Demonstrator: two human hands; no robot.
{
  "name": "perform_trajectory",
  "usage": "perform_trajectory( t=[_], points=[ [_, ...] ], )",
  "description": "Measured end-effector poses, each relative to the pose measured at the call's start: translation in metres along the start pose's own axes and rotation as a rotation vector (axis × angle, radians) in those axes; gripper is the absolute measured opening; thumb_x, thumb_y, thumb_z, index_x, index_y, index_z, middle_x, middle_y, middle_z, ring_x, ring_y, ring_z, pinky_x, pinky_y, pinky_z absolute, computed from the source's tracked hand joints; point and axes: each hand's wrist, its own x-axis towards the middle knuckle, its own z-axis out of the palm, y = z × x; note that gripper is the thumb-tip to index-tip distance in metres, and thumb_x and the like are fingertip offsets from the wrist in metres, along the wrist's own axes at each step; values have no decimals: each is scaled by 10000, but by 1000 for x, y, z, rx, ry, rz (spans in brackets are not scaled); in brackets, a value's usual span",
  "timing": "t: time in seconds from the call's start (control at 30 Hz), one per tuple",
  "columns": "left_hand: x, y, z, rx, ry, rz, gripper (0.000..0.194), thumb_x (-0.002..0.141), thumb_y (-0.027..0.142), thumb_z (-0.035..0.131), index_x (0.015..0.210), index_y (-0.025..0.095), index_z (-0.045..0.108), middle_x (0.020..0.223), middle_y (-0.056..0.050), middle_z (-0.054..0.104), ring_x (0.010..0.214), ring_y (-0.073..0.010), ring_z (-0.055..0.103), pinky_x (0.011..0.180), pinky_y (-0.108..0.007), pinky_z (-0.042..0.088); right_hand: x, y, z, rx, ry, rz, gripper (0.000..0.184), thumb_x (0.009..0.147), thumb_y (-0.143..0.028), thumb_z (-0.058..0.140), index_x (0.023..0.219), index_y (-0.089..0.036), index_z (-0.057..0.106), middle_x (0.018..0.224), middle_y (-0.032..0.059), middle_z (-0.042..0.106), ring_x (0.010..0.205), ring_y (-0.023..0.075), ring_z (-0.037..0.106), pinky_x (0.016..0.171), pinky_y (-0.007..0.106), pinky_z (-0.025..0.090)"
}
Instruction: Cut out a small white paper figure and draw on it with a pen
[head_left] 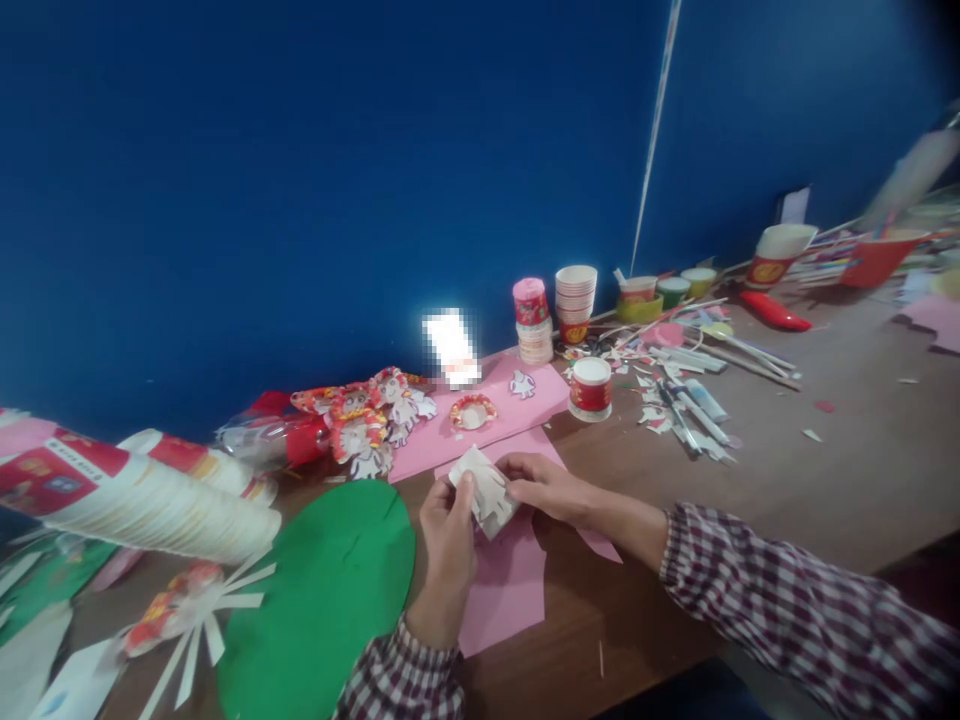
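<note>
Over the pink paper (pixel 514 590), my left hand (pixel 444 535) pinches a small white piece of folded, creased paper (pixel 486 492) between thumb and fingers. My right hand (pixel 551 487) is closed on the right edge of the same piece. Just beyond them, a ring with an orange and red patterned rim (pixel 491 410) lies on a pink sheet (pixel 427 450), near a small paper cutout with a dark outline (pixel 523 383). A large green paper oval (pixel 322 600) is left of my left hand. My fingertips are partly hidden by the paper.
Stacked paper cups (pixel 165 495) lean at the left, beside a cut cup with splayed strips (pixel 202 605). Upright cups (pixel 575 300) and a red-and-white cup (pixel 591 390) stand behind. Pens (pixel 701 415), paper scraps and a red object (pixel 775 311) lie right. A blue wall (pixel 337 180) backs the table.
</note>
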Motion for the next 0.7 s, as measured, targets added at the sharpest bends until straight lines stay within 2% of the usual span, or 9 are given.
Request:
perform_trajectory(
  t=[0.1,0.17,0.23,0.33,0.4,0.53,0.7],
  points=[
    [-1,0,0,3,-21,-31,380,705,467,696,855,121,656,655,-2,629,570,-113,563,520,-202,418,-1,-2,0,-14,55,-40,183,846,-276,444,794,-148,565,711,3,541,620,104,466,552,212,372],
    [-2,1,1,6,-41,-54,382,699,467,701,859,122,661,643,2,624,561,-113,558,514,-201,415,3,5,0,-49,74,-55,282,878,-368,418,707,-159,501,630,-19,463,561,93,399,509,212,324],
    [-3,2,3,7,-65,-80,389,690,462,712,867,119,664,644,-2,627,561,-117,561,514,-205,421,9,15,0,-120,93,-83,291,857,-401,467,685,-167,463,587,-42,399,527,82,345,480,209,275],
    [-5,5,5,-1,-104,-115,405,688,457,719,897,115,661,677,-19,644,575,-125,571,525,-215,441,15,27,-1,-218,116,-135,270,801,-355,561,647,-170,439,575,-54,369,529,75,319,478,207,244],
    [-6,7,7,-35,-116,-139,406,716,469,691,925,123,653,719,-30,658,597,-129,581,540,-222,454,16,28,-2,-224,107,-135,260,809,-342,547,648,-171,438,571,-56,371,523,74,320,476,205,249],
    [-6,11,8,-83,-72,-159,352,732,463,663,861,137,644,699,-12,645,614,-134,588,558,-228,466,13,24,-3,-242,67,-118,229,848,-337,477,706,-158,489,578,-44,418,519,82,357,478,205,287],
    [-1,9,3,-22,-34,-149,306,734,441,644,763,138,625,638,5,621,573,-132,575,543,-237,461,6,15,-16,-342,99,-142,264,814,-298,539,605,-157,460,552,-50,376,530,78,332,487,206,250]
  ],
)
